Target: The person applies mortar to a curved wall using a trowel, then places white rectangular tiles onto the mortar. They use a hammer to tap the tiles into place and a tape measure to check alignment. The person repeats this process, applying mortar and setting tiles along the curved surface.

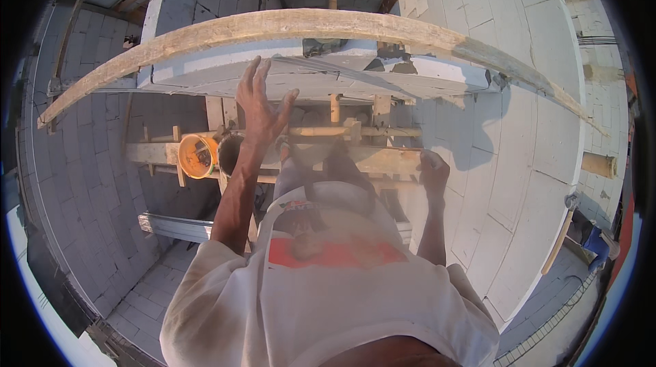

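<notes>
My left hand (263, 107) is raised with its fingers spread, holding nothing. Its fingertips reach up in front of the pale block wall (225, 78) ahead of me; whether they touch it I cannot tell. Lower and to the right, my right hand (433, 170) has its fingers curled closed. What they hold, if anything, is hidden. A long wooden board (273, 24), bent by the lens, runs across above the wall top. Dark patches of mortar (404, 68) mark the wall's upper edge.
Below me, a scaffold plank (369, 160) lies near bamboo poles (314, 131). An orange bucket (197, 156) stands left, next to a dark bucket (230, 153). Tall block walls rise at the left (82, 162) and right (519, 162). Metal profiles (176, 227) lie lower left.
</notes>
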Motion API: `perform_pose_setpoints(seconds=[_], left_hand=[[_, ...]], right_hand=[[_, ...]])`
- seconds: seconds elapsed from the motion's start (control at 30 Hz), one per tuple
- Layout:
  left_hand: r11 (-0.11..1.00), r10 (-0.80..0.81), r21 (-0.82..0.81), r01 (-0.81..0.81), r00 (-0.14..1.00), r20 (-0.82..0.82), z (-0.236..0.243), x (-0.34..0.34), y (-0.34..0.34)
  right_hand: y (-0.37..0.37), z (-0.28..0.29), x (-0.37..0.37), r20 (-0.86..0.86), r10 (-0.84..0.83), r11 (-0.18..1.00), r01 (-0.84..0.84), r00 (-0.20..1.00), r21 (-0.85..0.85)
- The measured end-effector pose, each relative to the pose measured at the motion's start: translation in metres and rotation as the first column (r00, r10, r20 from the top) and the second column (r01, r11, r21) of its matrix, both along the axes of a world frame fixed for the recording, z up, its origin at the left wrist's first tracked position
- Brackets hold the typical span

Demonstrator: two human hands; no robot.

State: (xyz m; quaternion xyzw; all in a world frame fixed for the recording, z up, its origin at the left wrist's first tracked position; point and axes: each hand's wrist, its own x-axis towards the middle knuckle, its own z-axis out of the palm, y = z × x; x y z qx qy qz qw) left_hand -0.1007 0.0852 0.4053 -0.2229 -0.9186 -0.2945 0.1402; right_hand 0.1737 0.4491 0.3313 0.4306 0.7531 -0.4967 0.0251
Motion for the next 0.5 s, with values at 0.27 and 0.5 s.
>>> perform_pose_setpoints(seconds=[0.27, 0.5], left_hand=[[0.914, 0.016, 0.403, -0.047, 0.997, 0.079, 0.036, -0.027, 0.015], [0.703, -0.176, 0.681, -0.206, 0.877, 0.448, 0.022, 0.025, 0.014]], right_hand=[[-0.124, 0.119, -0.274, -0.062, 0.897, 0.32, -0.545, 0.439, 0.775], [-0.115, 0.05, -0.339, -0.044, 0.946, 0.16, -0.347, 0.321, 0.924]])
